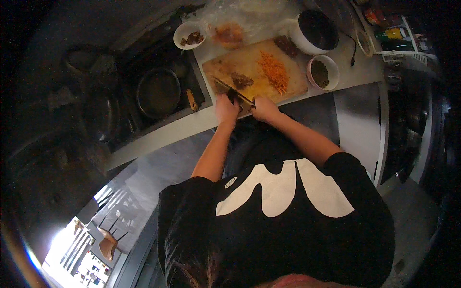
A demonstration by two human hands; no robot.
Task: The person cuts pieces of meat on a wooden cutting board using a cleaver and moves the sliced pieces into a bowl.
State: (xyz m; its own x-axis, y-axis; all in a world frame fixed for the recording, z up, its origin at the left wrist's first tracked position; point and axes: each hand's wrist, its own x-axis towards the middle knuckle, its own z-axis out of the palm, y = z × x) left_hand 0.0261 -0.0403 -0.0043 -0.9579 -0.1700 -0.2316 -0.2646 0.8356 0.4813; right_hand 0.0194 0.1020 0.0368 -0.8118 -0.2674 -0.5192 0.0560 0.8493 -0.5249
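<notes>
My right hand (265, 109) grips the handle of a kitchen knife (234, 91) at the near edge of a wooden cutting board (220, 66). The blade points away to the left across the board. My left hand (226, 108) is bent beside the blade, on its near side. A dark patch shows between its thumb and fingers; whether this is food or shadow is unclear. Just beyond the blade lies a small pile of chopped brown food (242, 80). Farther right on the board is a heap of shredded orange vegetable, likely carrot (274, 72).
Left of the board stand a white bowl of brown pieces (178, 37) and a round pan (158, 93) on the dark stovetop. A bowl of dark green bits (320, 74) and a white pot with a dark inside (296, 40) stand right. Behind is a clear plastic bag (252, 14).
</notes>
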